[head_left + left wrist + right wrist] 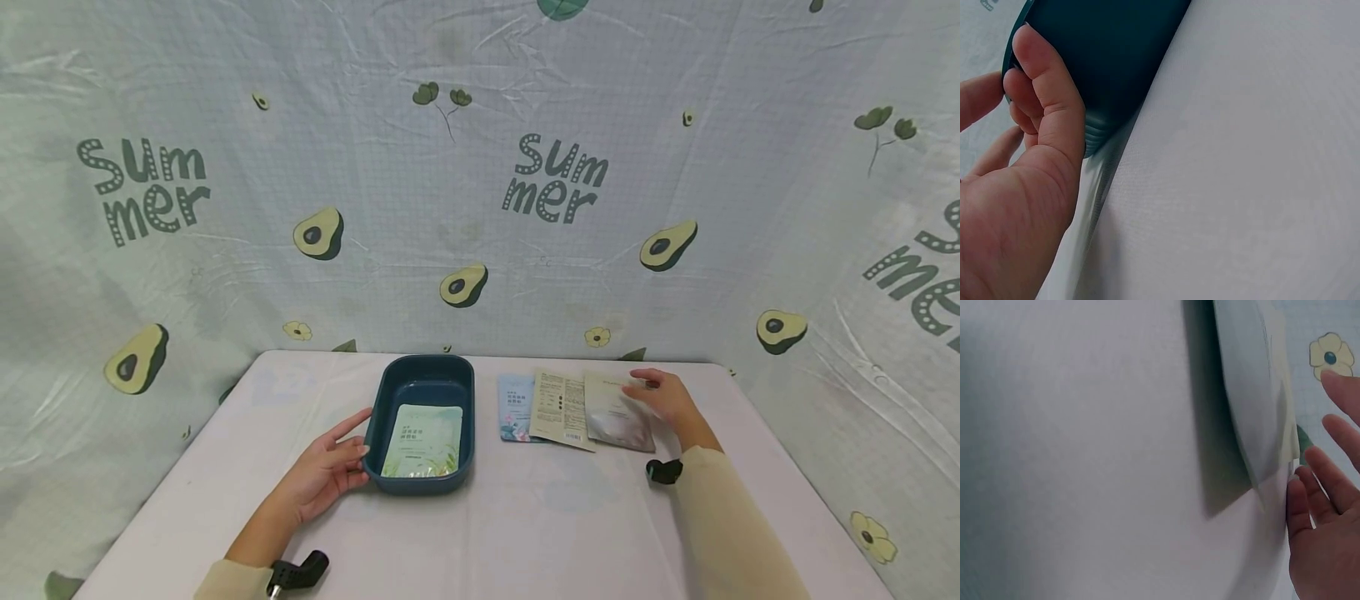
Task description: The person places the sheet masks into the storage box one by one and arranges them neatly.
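The left hand is farthest left, its fingers loosely bent and separated. Some fingertips touch the near-left side of a dark blue tray, without a clear grasp. Right of those fingers, inside the tray, a green packet lies face up. Farther right, well apart from the left fingers, a blue packet lies partly beneath a printed beige packet. Next comes a pale packet, nearest the right fingers, just left of and below their tips. The right hand has its fingers spread at this packet's upper right; no firm hold shows, and whether the tips touch it I cannot tell. All this sits on the tabletop.

The step in hand seems to be reaching for the pale packet while the left fingers steady the tray. The next move probably calls for closing the right fingers on the packet's edge.
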{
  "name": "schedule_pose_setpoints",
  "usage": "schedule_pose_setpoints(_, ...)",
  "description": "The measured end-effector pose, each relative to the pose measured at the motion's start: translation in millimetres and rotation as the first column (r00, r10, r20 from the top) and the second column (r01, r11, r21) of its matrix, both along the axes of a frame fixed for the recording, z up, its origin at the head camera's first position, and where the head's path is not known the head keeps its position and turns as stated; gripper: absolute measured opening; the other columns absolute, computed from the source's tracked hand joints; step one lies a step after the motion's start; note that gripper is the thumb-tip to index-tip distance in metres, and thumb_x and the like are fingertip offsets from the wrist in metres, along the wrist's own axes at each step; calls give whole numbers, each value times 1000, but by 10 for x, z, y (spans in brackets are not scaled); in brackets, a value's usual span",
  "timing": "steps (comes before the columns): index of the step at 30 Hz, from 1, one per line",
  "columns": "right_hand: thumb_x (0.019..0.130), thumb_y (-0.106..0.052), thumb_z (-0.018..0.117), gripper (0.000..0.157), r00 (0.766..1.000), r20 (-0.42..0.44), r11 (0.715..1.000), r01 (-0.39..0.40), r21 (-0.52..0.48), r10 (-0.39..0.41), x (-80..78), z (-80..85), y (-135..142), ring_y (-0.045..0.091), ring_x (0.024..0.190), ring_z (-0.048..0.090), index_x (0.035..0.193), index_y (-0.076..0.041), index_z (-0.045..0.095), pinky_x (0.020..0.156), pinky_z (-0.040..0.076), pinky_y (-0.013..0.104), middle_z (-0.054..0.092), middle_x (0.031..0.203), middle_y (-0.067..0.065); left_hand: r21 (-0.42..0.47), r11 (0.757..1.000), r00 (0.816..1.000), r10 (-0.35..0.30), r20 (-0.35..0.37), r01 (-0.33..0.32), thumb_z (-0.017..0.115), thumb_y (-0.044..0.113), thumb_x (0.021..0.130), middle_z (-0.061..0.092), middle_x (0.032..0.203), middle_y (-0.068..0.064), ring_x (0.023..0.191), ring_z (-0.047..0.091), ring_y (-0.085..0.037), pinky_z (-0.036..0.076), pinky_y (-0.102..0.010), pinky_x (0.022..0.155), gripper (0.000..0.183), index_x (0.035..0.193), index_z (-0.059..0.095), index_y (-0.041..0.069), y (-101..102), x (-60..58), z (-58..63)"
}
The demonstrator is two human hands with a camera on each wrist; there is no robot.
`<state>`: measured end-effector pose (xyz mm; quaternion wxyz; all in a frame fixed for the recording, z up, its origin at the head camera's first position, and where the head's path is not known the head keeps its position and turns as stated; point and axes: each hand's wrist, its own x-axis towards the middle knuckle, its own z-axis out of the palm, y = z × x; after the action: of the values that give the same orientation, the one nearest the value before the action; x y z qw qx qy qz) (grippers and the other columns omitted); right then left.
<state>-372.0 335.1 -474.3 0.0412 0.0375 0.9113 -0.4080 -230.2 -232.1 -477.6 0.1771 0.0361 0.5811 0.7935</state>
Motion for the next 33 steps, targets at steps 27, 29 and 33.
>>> schedule_pose_setpoints(27, 91, -26, 77, 66, 996, 62, 989, -71, 128, 64, -145, -10, 8, 48, 143, 38, 149, -4, 51, 120, 28, 63, 39, 155, 32, -10, 1000, 1000, 9, 8, -9, 52, 6, 105, 68, 110, 1, 85, 66, -14, 59, -25, 77, 72, 165, 14, 17, -16, -2, -19)
schedule_pose_setpoints(29, 91, -26, 77, 67, 996, 74, 989, -68, 131, 59, -141, 7, -7, 49, 142, 38, 149, -4, 51, 119, 28, 63, 38, 155, 32, -6, 1000, 1000, 3, 1, -3, 52, 6, 105, 68, 110, 1, 85, 66, -13, 59, -25, 77, 72, 165, 13, 16, -16, -2, -17)
schedule_pose_setpoints(33, 92, -26, 76, 69, 994, 101, 990, -64, 127, 52, -127, 40, -35, 48, 142, 37, 151, -4, 48, 119, 28, 64, 37, 156, 32, 9, 1000, 1000, -9, -13, 9, 51, 5, 105, 68, 109, 1, 84, 66, -13, 59, -25, 77, 72, 165, 12, 14, -15, -1, -15)
